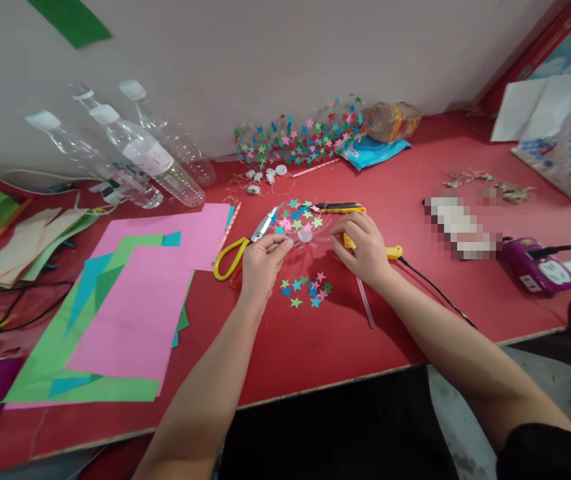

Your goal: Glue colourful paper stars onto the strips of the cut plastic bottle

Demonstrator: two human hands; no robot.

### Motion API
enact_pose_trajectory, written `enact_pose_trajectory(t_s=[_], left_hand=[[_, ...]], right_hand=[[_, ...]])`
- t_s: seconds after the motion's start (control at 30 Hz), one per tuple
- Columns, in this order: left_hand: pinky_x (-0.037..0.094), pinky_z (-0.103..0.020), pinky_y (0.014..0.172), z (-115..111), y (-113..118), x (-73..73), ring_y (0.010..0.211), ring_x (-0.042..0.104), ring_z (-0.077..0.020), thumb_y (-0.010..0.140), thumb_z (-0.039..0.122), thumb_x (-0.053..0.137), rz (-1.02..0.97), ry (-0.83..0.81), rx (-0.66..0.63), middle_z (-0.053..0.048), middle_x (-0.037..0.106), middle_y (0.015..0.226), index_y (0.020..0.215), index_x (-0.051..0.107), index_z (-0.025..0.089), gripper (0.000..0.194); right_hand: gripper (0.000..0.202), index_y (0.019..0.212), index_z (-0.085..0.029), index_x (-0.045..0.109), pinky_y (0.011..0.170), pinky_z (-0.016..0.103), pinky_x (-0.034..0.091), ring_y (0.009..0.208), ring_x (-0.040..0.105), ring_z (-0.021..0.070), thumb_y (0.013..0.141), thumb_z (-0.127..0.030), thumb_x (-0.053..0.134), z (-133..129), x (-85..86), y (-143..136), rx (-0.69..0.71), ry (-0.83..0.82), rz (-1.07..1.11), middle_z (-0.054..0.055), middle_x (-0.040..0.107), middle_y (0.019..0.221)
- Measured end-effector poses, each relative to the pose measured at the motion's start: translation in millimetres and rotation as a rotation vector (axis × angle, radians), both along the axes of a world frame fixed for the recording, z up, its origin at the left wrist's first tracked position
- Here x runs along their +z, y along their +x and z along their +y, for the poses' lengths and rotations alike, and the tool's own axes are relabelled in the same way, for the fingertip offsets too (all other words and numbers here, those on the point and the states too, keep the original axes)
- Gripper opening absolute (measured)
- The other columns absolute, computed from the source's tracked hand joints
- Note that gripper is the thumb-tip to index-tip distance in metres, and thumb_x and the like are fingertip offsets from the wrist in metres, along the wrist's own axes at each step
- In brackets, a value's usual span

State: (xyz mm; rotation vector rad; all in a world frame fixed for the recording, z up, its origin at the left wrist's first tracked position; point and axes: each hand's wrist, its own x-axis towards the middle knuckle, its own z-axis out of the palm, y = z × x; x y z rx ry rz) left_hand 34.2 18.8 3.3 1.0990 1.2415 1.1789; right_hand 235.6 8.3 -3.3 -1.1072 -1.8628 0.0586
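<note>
My left hand [264,267] is closed in a pinch at the near left side of a clear plastic bottle piece [306,235] covered with paper stars. What lies between its fingertips is too small to make out. My right hand [362,248] hovers right of this piece with curled fingers; its fingertips are pressed together, and anything in them is hidden. Partly behind that hand lies a yellow hot glue gun [394,252] with a black cord. Loose paper stars [296,303] are scattered in front. Yellow-handled scissors [230,259] rest beside my left hand, and a yellow box cutter [340,207] lies behind the piece.
Pink, green and blue paper sheets [130,313] cover the left side. Clear bottles [155,163] stand tilted near the wall. A star-covered bottle [300,140] lies at the back. A translucent stick [365,303] lies below my right hand; a purple power socket [530,267] sits right.
</note>
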Motion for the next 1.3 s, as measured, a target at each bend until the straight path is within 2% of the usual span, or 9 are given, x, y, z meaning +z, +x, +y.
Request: enact_pose_trajectory(t_s=[0.13,0.3,0.4,0.63,0.77,0.87,1.0,1.1,1.3], left_hand=[[0.014,-0.018,0.038,-3,0,2.2,0.038,0.022,-0.002,0.07,0.027,0.072,0.006,0.039,0.001,0.009,0.037,0.045,0.072,0.068,0.017,0.012],[0.014,-0.018,0.038,-5,2,11.3,0.036,0.024,-0.0022,0.067,0.027,0.072,0.001,0.008,0.004,0.009,0.038,0.043,0.068,0.067,0.016,0.011],[0.015,-0.018,0.037,-4,1,15.3,0.035,0.025,-0.0032,0.067,0.026,0.07,0.034,0.011,-0.004,0.009,0.036,0.04,0.066,0.064,0.017,0.011],[0.024,-0.02,0.04,-5,-3,11.3,0.037,0.031,-0.0063,0.077,0.027,0.063,0.242,0.189,-0.047,0.009,0.037,0.041,0.077,0.065,0.019,0.008],[0.032,-0.021,0.045,-6,-4,6.4,0.043,0.041,-0.0082,0.081,0.027,0.06,0.468,0.369,-0.013,0.005,0.05,0.049,0.082,0.069,0.018,0.013],[0.041,-0.023,0.056,-7,-5,5.0,0.055,0.055,-0.0113,0.086,0.027,0.056,0.76,0.598,0.058,-0.001,0.067,0.065,0.088,0.073,0.017,0.02],[0.042,-0.024,0.059,-10,-7,5.8,0.059,0.06,-0.0124,0.089,0.025,0.055,0.962,0.827,0.127,-0.004,0.073,0.071,0.094,0.074,0.017,0.021],[0.04,-0.022,0.055,-10,-8,6.7,0.052,0.055,-0.0098,0.088,0.026,0.058,0.879,0.803,0.175,-0.001,0.067,0.062,0.093,0.073,0.016,0.019],[0.033,-0.018,0.041,2,-14,8.8,0.038,0.042,-0.0059,0.084,0.029,0.059,0.32,0.477,0.259,0.007,0.049,0.048,0.078,0.06,0.018,0.013]], right_hand=[[0.006,0.092,-0.021,0.056,0.08,0.038,0.05,0.087,0.058,0.0197,0.087,-0.019,0.052,-1,0.9,-1,0.011,-0.003,0.052,0.006,0.061,0.09],[0.019,0.106,-0.02,0.055,0.079,0.038,0.052,0.085,0.06,0.0181,0.09,-0.028,0.056,-4,2.0,-3,0.045,-0.115,0.013,0.009,0.06,0.105],[0.023,0.11,-0.02,0.055,0.08,0.036,0.054,0.088,0.06,0.0177,0.088,-0.027,0.059,-6,3.4,-5,0.069,-0.147,0.009,0.01,0.059,0.113],[0.027,0.108,-0.017,0.059,0.084,0.039,0.053,0.099,0.057,0.022,0.083,-0.027,0.064,-10,4.5,-7,0.118,-0.113,-0.11,0.014,0.051,0.118],[0.011,0.097,-0.017,0.063,0.078,0.037,0.05,0.09,0.055,0.0203,0.089,-0.023,0.057,-10,0.2,-12,0.1,-0.041,-0.245,0.012,0.054,0.112],[0.017,0.086,-0.018,0.064,0.075,0.035,0.046,0.085,0.053,0.0188,0.094,-0.02,0.049,-10,-1.2,-16,0.075,-0.001,-0.297,0.011,0.056,0.107],[0.018,0.084,-0.017,0.064,0.075,0.033,0.046,0.085,0.051,0.018,0.094,-0.018,0.048,-10,-0.7,-16,0.077,0.038,-0.28,0.011,0.056,0.105],[0.016,0.084,-0.017,0.063,0.076,0.034,0.047,0.086,0.052,0.0185,0.093,-0.019,0.05,-9,-1.2,-15,0.087,0.042,-0.263,0.011,0.056,0.107],[0.01,0.09,-0.018,0.063,0.076,0.036,0.05,0.088,0.053,0.0192,0.091,-0.019,0.053,-10,-0.1,-12,0.124,0.035,-0.222,0.011,0.056,0.107]])
